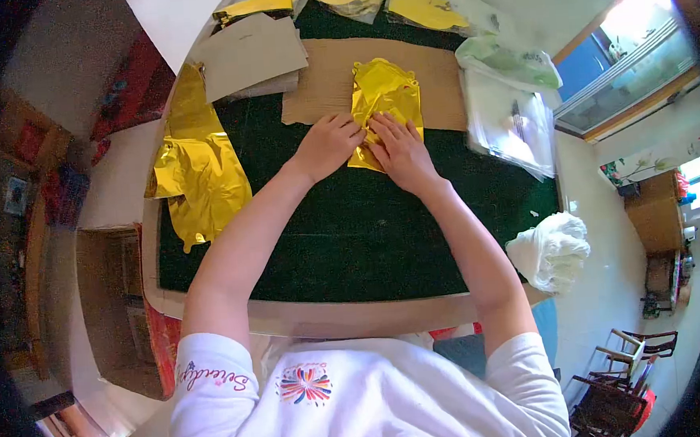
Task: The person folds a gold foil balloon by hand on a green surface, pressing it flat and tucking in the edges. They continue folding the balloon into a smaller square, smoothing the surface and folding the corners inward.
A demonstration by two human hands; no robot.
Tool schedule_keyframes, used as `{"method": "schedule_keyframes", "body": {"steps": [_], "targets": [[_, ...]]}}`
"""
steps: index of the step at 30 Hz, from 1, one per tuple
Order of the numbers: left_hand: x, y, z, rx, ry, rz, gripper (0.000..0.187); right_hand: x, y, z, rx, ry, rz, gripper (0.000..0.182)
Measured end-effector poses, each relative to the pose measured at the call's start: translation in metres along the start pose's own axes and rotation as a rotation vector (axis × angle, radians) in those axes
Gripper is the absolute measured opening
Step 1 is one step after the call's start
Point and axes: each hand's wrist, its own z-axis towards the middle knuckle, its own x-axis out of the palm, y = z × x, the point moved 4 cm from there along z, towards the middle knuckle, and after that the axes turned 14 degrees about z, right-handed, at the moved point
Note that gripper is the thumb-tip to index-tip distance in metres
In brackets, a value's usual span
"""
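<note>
A gold foil piece (388, 89) lies at the middle of the table, its upper part over a flat sheet of brown cardboard (321, 80). My left hand (331, 145) touches the foil's left edge, with its fingers bent and close together; whether they pinch the foil is hidden. My right hand (402, 153) lies flat on the lower part of the foil, fingers stretched out and a little apart. More gold foil (203, 179) is heaped at the table's left side. Grey card sheets (252, 56) rest at the cardboard's upper left.
Bagged gold foil pieces (425, 11) line the table's far edge. Clear plastic bags (508, 121) are stacked at the right, and a white bundle (551, 253) sits at the right front corner. An open cardboard box (115, 305) stands left of the dark green table top (327, 244).
</note>
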Motion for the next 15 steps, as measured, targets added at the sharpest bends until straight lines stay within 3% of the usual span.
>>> {"method": "schedule_keyframes", "body": {"steps": [7, 10, 15], "targets": [[-0.038, -0.026, -0.034, -0.021, -0.081, -0.130, 0.026, -0.031, 0.045, -0.027, 0.084, 0.277, 0.126, 0.043], [-0.065, -0.041, -0.058, -0.125, -0.037, -0.241, 0.030, -0.058, 0.058, -0.049, -0.034, 0.117, 0.224, 0.039], [-0.089, -0.066, -0.085, -0.174, 0.031, -0.345, 0.031, -0.089, 0.037, -0.094, 0.050, -0.039, 0.279, 0.039]]}}
